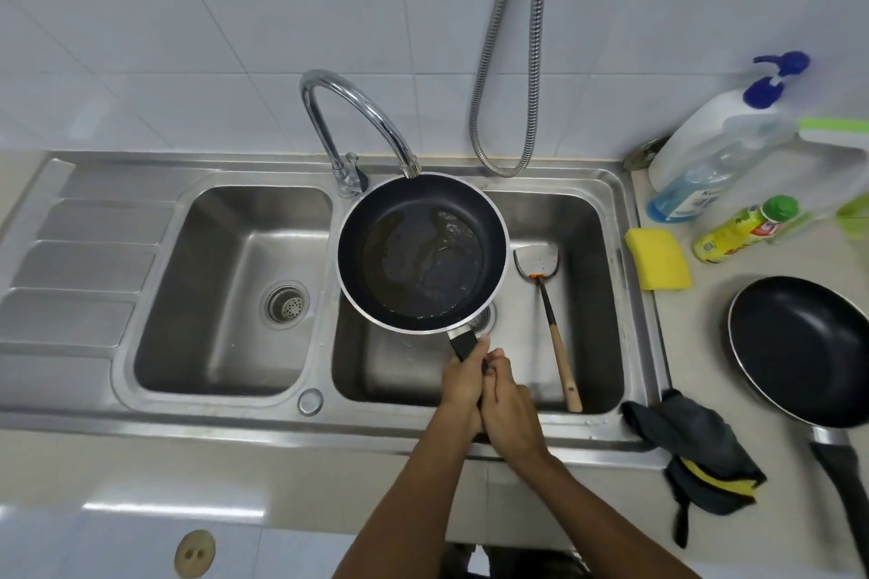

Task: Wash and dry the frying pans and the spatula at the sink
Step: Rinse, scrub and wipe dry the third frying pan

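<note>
Dark navy pan (423, 249) with a silver rim, yellow sponge (658, 265), grey-and-yellow cloth (696, 447), green-capped yellow bottle (743, 228), blue pump tops (776, 75).

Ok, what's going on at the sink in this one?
A person grips the small dark pan by its handle with the left hand and the right hand, holding it over the right basin just under the faucet spout. The pan's bottom shows greasy, wet residue; no water stream is visible. The spatula lies in that basin. A second frying pan and a yellow sponge sit on the counter to the right.
</note>
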Demonstrator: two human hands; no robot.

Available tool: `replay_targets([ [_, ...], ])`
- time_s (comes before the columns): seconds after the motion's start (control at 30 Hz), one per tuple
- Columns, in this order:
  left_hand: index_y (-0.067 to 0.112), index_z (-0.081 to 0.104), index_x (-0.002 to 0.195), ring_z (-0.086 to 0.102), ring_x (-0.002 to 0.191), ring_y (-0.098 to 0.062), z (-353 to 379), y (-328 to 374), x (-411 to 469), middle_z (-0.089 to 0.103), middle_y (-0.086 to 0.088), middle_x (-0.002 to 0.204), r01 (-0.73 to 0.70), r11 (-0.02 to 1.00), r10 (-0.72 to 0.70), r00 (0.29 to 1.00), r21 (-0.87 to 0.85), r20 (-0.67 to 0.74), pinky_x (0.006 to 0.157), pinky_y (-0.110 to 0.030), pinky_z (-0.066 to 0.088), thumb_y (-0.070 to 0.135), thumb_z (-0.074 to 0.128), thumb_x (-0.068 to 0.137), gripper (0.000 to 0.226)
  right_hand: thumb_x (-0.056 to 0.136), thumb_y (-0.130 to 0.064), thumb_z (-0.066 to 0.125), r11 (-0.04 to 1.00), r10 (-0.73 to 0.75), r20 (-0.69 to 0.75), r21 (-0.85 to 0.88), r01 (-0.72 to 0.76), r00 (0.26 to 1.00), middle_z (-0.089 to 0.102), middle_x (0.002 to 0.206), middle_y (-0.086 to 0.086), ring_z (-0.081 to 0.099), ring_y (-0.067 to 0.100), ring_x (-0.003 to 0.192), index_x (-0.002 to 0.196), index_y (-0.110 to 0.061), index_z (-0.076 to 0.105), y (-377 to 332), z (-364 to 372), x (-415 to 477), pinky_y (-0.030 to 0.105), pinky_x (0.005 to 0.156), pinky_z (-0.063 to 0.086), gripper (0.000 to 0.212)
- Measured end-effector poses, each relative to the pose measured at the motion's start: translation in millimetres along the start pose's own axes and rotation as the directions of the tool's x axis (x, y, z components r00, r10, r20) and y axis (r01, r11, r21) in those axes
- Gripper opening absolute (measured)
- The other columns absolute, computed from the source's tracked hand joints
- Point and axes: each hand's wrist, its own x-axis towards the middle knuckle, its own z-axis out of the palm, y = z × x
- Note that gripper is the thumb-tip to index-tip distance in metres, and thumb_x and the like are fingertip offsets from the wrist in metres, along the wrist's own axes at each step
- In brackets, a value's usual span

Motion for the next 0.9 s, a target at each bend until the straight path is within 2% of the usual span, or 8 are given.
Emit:
replay_targets([
  [0.1, -0.001, 0.068, 0.103, 0.075, 0.078, -0.027, 7, -6, 2, 0.077, -0.017, 0.089, -0.051, 0.998, 0.048, 0.997, -0.046, -0.055, 0.083, -0.041, 0.061, 0.028, 0.073, 0.093, 0.031, 0.104, -0.052, 0.026, 0.960, -0.141, -0.007, -0.247, 0.135, 0.990, 0.069, 0.099, 0.004, 0.069, 0.024, 0.086, 0.116, -0.033, 0.046, -5, -26, -2, 0.046, 0.078, 0.059, 0.030],
  [0.17, 0.003, 0.063, 0.095, 0.072, 0.067, -0.025, 12, -9, 2, 0.068, -0.011, 0.073, -0.080, 0.993, 0.072, 0.994, -0.091, -0.086, 0.068, -0.037, 0.061, 0.027, 0.070, 0.095, 0.024, 0.103, -0.040, 0.044, 0.891, -0.256, -0.107, -0.411, 0.192, 0.961, 0.061, 0.107, 0.002, 0.063, 0.022, 0.094, 0.111, -0.025, 0.054, -4, -66, 11, 0.043, 0.079, 0.057, 0.020],
  [0.27, 0.010, 0.052, 0.084, 0.051, 0.041, -0.013, 15, -5, -6, 0.049, -0.004, 0.059, -0.097, 0.994, 0.089, 0.987, -0.056, -0.132, 0.038, -0.023, 0.042, 0.028, 0.068, 0.097, 0.027, 0.097, -0.027, 0.058, 0.876, -0.332, -0.395, -0.466, 0.124, 0.857, 0.055, 0.115, 0.012, 0.057, 0.031, 0.102, 0.113, -0.013, 0.059, 4, -144, 50, 0.046, 0.081, 0.054, 0.021],
  [0.37, 0.011, 0.047, 0.079, 0.036, 0.037, -0.009, 17, -3, -8, 0.042, 0.000, 0.053, -0.130, 0.991, 0.130, 0.976, 0.013, -0.175, 0.035, -0.021, 0.030, 0.031, 0.068, 0.096, 0.033, 0.093, -0.019, 0.063, 0.866, -0.261, -0.507, -0.499, -0.033, 0.822, 0.052, 0.127, 0.026, 0.051, 0.045, 0.112, 0.120, 0.001, 0.057, 20, -203, 100, 0.054, 0.089, 0.049, 0.034],
  [0.5, 0.014, 0.045, 0.072, 0.033, 0.037, -0.010, 19, -2, -9, 0.039, 0.003, 0.050, -0.129, 0.991, 0.123, 0.972, -0.019, -0.200, 0.037, -0.021, 0.026, 0.032, 0.072, 0.093, 0.039, 0.089, -0.026, 0.069, 0.729, -0.203, -0.382, -0.673, -0.121, 0.902, 0.050, 0.127, 0.037, 0.050, 0.051, 0.111, 0.115, 0.002, 0.064, 48, -220, 133, 0.056, 0.097, 0.044, 0.038],
  [0.67, 0.016, 0.042, 0.065, 0.030, 0.032, -0.011, 23, 6, -10, 0.034, 0.004, 0.043, -0.117, 0.993, 0.115, 0.960, 0.008, -0.256, 0.034, -0.017, 0.025, 0.033, 0.074, 0.091, 0.044, 0.088, -0.024, 0.072, 0.793, -0.195, -0.362, -0.605, -0.071, 0.912, 0.060, 0.103, 0.030, 0.057, 0.048, 0.091, 0.118, -0.014, 0.053, 62, -227, 123, 0.057, 0.083, 0.051, 0.037],
  [0.77, 0.016, 0.040, 0.064, 0.030, 0.030, -0.011, 23, 6, -7, 0.032, 0.003, 0.042, -0.123, 0.992, 0.125, 0.954, 0.026, -0.272, 0.034, -0.017, 0.025, 0.034, 0.072, 0.093, 0.047, 0.081, -0.009, 0.077, 0.773, -0.479, -0.395, -0.612, 0.164, 0.784, 0.059, 0.106, 0.025, 0.055, 0.046, 0.090, 0.115, -0.010, 0.060, 41, -207, 105, 0.055, 0.079, 0.050, 0.038],
  [0.9, 0.011, 0.047, 0.066, 0.033, 0.030, -0.013, 22, 6, -6, 0.037, -0.004, 0.047, -0.115, 0.992, 0.126, 0.944, 0.052, -0.305, 0.034, -0.019, 0.029, 0.030, 0.071, 0.093, 0.040, 0.089, -0.021, 0.071, 0.573, -0.714, -0.015, -0.587, 0.572, 0.700, 0.053, 0.121, 0.014, 0.052, 0.036, 0.098, 0.136, -0.025, 0.058, -18, -131, 88, 0.046, 0.085, 0.050, 0.050],
])
